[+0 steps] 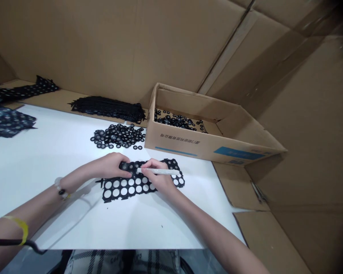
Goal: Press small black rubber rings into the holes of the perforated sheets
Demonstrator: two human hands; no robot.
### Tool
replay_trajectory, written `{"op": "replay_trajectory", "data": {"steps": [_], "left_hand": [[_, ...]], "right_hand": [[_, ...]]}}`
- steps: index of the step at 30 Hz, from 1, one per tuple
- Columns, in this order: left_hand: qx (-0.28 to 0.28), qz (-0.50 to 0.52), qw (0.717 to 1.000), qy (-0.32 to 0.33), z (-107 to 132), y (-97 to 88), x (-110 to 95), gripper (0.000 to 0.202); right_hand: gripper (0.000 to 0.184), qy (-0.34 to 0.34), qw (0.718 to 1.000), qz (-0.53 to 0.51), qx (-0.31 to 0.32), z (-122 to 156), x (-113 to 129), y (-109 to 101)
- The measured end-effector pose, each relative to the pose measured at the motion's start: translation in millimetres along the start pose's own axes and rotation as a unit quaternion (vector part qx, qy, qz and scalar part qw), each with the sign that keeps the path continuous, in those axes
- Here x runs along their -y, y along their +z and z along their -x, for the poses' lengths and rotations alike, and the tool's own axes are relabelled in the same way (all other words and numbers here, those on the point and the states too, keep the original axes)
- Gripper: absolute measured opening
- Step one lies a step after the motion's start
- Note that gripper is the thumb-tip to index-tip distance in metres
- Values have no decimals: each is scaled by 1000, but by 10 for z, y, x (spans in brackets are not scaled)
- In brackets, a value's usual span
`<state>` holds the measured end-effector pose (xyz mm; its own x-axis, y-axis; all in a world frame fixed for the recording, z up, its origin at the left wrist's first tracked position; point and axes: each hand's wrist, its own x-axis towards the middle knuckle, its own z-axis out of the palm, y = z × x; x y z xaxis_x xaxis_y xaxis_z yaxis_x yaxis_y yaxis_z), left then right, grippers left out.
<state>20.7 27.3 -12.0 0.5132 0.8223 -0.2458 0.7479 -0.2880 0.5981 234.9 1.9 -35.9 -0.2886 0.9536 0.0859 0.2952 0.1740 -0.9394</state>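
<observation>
A: How do we find the light?

B: We see it bright and even across the white tabletop (pixel 131 224), seemingly from above, with soft shadows (pixel 81 196) beside the left forearm (pixel 45 201) and the right forearm (pixel 208 228).

A: And the cardboard walls (pixel 103 45)?

B: We find them dimmer, crossed by dark bands at the upper right; the far right edge sinks into black.

A: Any glare?

B: We catch a faint sheen on the dark sheets (pixel 8 122) at left, mild fuzziness in the print (pixel 193 142) on the carton (pixel 183 144), and wide-lens stretching toward the edges.
</observation>
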Motion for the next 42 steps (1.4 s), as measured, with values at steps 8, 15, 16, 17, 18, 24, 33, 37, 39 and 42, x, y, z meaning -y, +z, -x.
{"op": "replay_trajectory", "data": {"steps": [8,15,16,17,18,24,33,37,39,42], "left_hand": [[-13,2,1000,16,-23,49,28,27],[-27,-7,999,39,-42,70,53,23],[-29,-14,999,42,-40,72,50,23],[-30,-19,998,43,-36,74,42,23],[-30,-21,998,43,-30,74,29,23],[-46,-45,997,49,21,77,-91,20],[-11,-8,1000,28,-15,-18,6,24],[-5,26,1000,16,-25,-50,36,31],[-13,46,999,27,-24,-35,18,30],[-18,79,996,43,-16,-15,-30,28]], "right_hand": [[8,-9,1000,14,15,3,55,0],[9,5,1000,-6,19,-4,15,-4],[10,4,1000,0,18,-3,16,-1],[10,1,1000,8,16,-2,20,4],[10,-3,1000,19,14,0,26,11],[9,-42,996,78,11,25,73,79],[8,38,999,-26,2,-50,-4,-31],[8,74,994,-77,-24,-71,3,-99],[10,59,994,-80,-47,-55,31,-111],[11,1,993,-60,-99,-4,60,-108]]}}
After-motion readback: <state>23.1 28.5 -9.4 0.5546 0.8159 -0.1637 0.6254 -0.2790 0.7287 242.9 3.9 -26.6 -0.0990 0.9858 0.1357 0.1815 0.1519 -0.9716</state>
